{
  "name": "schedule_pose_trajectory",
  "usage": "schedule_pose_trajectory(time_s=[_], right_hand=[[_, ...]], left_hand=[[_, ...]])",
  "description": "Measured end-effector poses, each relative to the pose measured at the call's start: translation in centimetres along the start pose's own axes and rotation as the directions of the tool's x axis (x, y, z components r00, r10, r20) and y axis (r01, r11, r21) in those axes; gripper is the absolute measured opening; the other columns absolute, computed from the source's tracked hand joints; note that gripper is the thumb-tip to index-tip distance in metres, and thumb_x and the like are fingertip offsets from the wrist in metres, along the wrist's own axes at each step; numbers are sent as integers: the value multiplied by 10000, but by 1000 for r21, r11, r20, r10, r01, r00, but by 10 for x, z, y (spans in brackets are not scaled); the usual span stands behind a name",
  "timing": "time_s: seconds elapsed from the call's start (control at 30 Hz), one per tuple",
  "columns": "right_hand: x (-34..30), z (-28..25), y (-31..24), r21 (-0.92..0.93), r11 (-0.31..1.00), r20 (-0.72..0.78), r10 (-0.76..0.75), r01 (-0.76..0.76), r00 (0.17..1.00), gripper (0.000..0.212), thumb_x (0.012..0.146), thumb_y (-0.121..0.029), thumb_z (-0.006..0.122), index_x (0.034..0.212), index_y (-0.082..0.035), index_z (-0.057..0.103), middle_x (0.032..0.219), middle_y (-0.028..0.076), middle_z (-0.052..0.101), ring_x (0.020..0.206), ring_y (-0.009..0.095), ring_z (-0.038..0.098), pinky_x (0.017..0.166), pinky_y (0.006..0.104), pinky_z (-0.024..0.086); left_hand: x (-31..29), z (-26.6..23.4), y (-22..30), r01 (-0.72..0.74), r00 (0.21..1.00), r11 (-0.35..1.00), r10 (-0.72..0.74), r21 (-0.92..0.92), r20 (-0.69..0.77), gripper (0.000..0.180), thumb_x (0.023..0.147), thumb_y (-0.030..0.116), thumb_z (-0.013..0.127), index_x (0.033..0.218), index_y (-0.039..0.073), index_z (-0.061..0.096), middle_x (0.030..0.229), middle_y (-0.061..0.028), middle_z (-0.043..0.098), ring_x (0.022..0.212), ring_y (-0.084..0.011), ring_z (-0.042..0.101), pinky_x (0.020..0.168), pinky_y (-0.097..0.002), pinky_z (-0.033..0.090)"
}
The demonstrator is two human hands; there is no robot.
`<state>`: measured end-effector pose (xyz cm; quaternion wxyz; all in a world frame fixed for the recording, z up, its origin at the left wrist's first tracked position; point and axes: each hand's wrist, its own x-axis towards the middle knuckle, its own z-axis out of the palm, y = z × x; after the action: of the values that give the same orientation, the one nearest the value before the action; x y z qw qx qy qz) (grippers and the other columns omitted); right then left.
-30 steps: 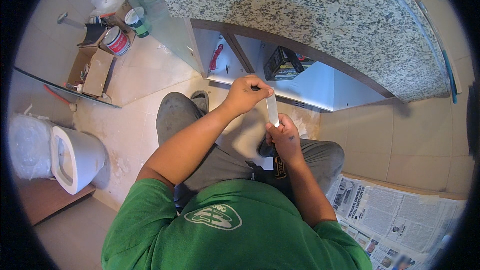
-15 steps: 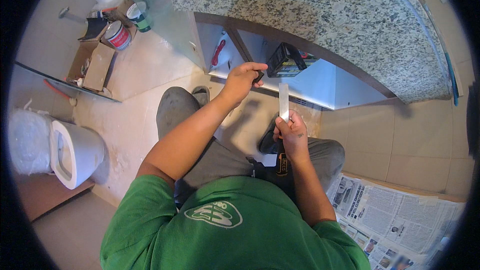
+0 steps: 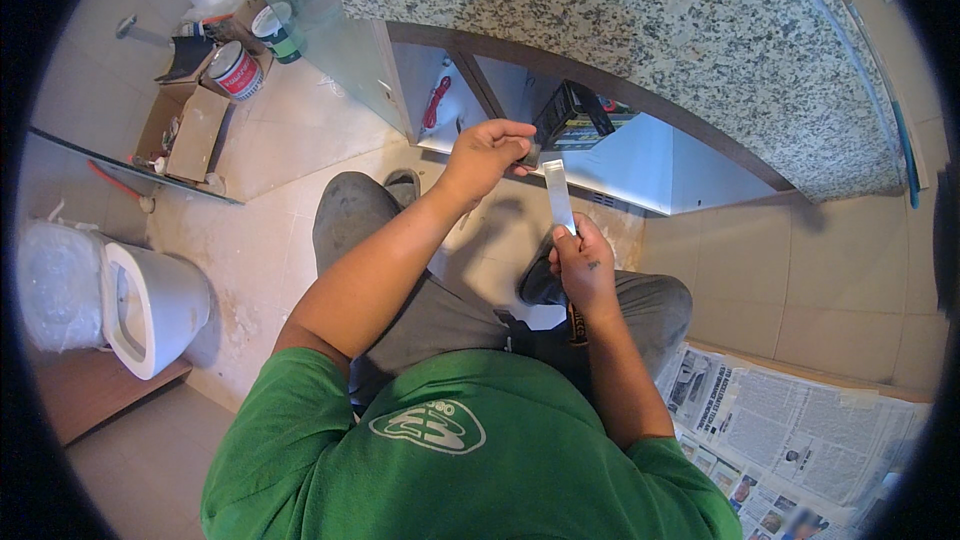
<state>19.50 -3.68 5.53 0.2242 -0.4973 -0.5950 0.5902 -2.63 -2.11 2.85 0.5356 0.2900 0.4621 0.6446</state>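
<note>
My left hand (image 3: 488,158) is closed, pinching a small dark flat piece (image 3: 532,154) between thumb and fingers; its kind is too small to make out. In my right hand (image 3: 585,262) is a chisel with a flat bright metal blade (image 3: 559,196), its tip pointing up and away from me. The blade tip stands just right of the dark piece, a small gap apart. The chisel's dark handle mostly hides behind my right hand and wrist. Both hands are over the floor in front of an open cabinet (image 3: 640,172).
A granite countertop (image 3: 600,10) overhangs the cabinet, where a black case (image 3: 575,120) and a red cable bundle (image 3: 437,102) lie. Left are a glass panel (image 3: 345,50), paint can (image 3: 236,72), cardboard box (image 3: 198,135) and toilet (image 3: 165,295). Newspaper (image 3: 790,430) covers the lower right.
The chisel blade has tilted left, its tip now closer to the dark piece. My left hand has turned slightly, showing more of that piece. Less of the chisel's handle shows.
</note>
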Motion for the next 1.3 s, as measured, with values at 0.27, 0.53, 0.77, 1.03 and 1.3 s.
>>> schedule_pose_trajectory(time_s=[0.27, 0.53, 0.77, 1.03, 1.3], right_hand=[[1, -2, 5, -55, 998, -1, -38, 38, 999, 228, 983, -180, 556, 1142, -31, 622, 647, -22, 547, 561, 66, 476, 534, 256, 389], [0, -2, 7, -52, 996, 53, -76, 78, 996, 206, 990, -146, 547, 1148, -33, 618, 636, -48, 494, 555, 47, 426, 510, 249, 342], [0, -3, 3, -57, 998, 76, -11, 15, 997, 201, 998, -145, 543, 1147, -36, 623, 620, -60, 471, 523, 49, 404, 489, 247, 328], [0, -10, -6, 16, 995, 138, 97, -100, 986, 198, 999, -163, 561, 1142, -46, 633, 631, -41, 515, 536, 63, 448, 505, 234, 359], [-1, -13, -11, 6, 990, 130, 141, -143, 981, 217, 995, -152, 572, 1171, -44, 634, 634, -27, 541, 533, 70, 479, 503, 234, 380]], left_hand=[[0, 2, -3, -31, 998, 988, 24, 151, 53, 275, 962, 88, 619, 1218, -12, 632, 1002, -48, 684, 869, -102, 640, 751, -251, 551], [0, 1, -7, -61, 995, 988, 49, 144, 88, 307, 954, 77, 645, 1242, -25, 616, 1009, -84, 712, 876, -122, 659, 800, -274, 547], [0, 1, -8, -77, 992, 978, 57, 192, 109, 322, 940, 71, 662, 1242, -28, 613, 1019, -86, 710, 903, -123, 660, 839, -271, 544], [-3, 4, -4, -109, 990, 977, 90, 186, 106, 344, 899, 34, 683, 1227, -45, 612, 964, -50, 697, 889, -91, 650, 815, -232, 525], [-5, 6, -4, -104, 984, 983, 79, 152, 159, 362, 916, 75, 695, 1246, -41, 601, 973, -60, 702, 893, -99, 657, 813, -248, 534]])
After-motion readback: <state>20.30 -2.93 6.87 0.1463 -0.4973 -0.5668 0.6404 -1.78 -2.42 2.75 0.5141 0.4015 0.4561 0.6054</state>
